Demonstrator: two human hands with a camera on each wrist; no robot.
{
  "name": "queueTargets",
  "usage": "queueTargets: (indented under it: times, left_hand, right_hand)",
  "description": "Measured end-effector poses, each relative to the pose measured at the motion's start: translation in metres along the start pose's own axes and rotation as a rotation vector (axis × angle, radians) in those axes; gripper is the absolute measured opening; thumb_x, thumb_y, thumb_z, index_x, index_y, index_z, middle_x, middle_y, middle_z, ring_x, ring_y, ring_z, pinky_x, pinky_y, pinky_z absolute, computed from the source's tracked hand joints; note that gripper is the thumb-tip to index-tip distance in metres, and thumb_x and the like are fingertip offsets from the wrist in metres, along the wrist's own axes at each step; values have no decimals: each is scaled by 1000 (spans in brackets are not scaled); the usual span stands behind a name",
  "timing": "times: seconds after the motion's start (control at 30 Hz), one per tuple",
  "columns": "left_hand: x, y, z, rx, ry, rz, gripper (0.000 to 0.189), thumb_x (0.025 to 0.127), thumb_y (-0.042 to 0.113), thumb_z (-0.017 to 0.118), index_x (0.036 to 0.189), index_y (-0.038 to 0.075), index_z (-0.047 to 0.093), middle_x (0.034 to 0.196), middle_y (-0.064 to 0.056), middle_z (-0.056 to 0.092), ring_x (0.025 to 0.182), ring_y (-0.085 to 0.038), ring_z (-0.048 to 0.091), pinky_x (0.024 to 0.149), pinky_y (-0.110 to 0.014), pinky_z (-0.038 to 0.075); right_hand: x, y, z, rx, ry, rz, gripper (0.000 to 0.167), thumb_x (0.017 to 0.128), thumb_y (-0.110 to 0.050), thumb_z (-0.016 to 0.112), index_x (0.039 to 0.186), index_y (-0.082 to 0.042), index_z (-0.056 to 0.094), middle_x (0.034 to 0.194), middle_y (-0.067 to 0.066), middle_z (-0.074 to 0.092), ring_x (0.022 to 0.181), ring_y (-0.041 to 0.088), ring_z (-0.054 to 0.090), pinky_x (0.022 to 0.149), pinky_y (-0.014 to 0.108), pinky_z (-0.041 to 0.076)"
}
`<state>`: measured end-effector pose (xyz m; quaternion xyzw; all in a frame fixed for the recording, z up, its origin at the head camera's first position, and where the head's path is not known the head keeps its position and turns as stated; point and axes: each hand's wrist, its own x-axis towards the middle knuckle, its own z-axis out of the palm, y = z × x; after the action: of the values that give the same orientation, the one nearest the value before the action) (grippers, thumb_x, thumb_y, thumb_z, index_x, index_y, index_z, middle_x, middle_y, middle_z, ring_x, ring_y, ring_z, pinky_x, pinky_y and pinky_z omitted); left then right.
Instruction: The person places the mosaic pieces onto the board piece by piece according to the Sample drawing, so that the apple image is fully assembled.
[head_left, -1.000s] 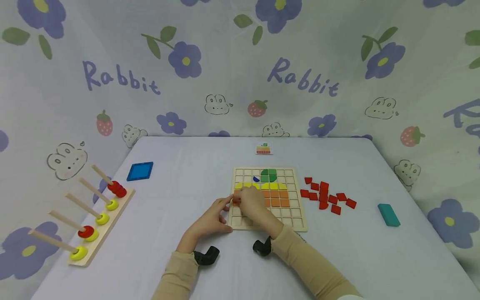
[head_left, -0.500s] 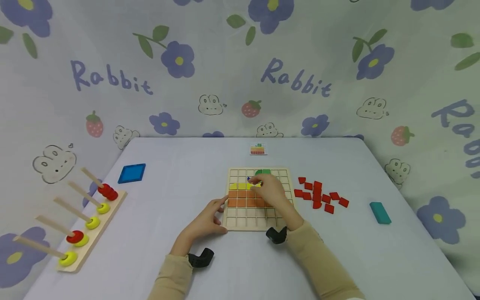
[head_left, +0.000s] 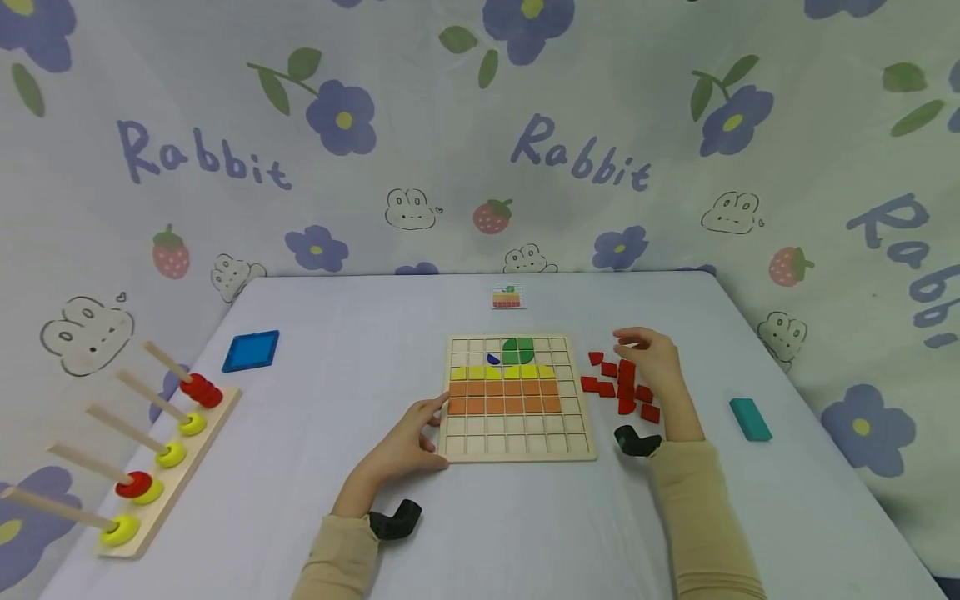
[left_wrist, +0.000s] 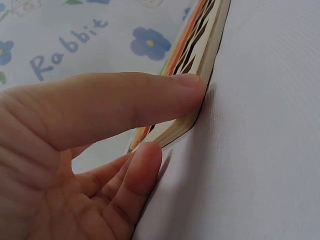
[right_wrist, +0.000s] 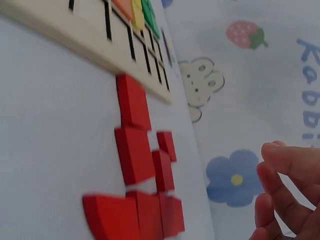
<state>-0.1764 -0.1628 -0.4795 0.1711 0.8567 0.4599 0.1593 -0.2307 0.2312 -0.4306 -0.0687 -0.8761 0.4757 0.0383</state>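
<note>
A wooden grid board (head_left: 517, 448) lies on the table, with green leaf-like tiles (head_left: 517, 351), a blue tile (head_left: 492, 359), a yellow row (head_left: 502, 372) and two orange rows (head_left: 504, 397) in its cells. My left hand (head_left: 401, 442) rests at its left side, straight thumb along the near corner and another finger touching the edge farther up. Over the pile of red tiles (right_wrist: 135, 155) right of the board, my right hand (head_left: 656, 362) hovers with loosely bent fingers and nothing between them. It hides part of the pile in the head view.
A small picture card (head_left: 508, 296) lies behind the board. At left stand a pegged bead abacus (head_left: 180, 467) and a blue tray (head_left: 251, 351). A teal block (head_left: 750, 419) is at far right. A printed cloth (head_left: 450, 142) hangs behind the table.
My right hand has left the board and moved right, over the red tiles, uncovering the orange and yellow rows. The left hand stays at the board's edge. The head view has shifted slightly.
</note>
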Motion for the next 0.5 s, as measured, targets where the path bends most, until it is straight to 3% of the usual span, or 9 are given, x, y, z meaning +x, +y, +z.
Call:
queueTargets:
  times: [0.23,0.33,0.5]
  left_hand:
    - [0,1,-1,-1,1,-4,99,66,3,81,147,16,25,135,-16,33,73,-16,50,65,-25,45]
    - [-1,2,-1,-4,2,-7,99,65,2,80,147,15,25,134,-16,33,73,-17,50,65,-25,45]
    - [-1,3,0,-2,-3,0,99,66,1,80,147,15,26,133,-16,34,74,-17,50,65,-25,45]
  right_hand:
    - [6,29,-14,-51,0,75,34,91,-17,57,122,-5,58,122,19,54,107,33,49,80,39,43]
    - [11,32,-10,-132,-85,60,35,89,-17,59,121,-5,59,121,20,53,103,33,49,77,39,45]
    - [17,31,-1,-340,-208,-29,36,83,-19,66,115,-3,64,114,23,53,103,37,48,85,48,43]
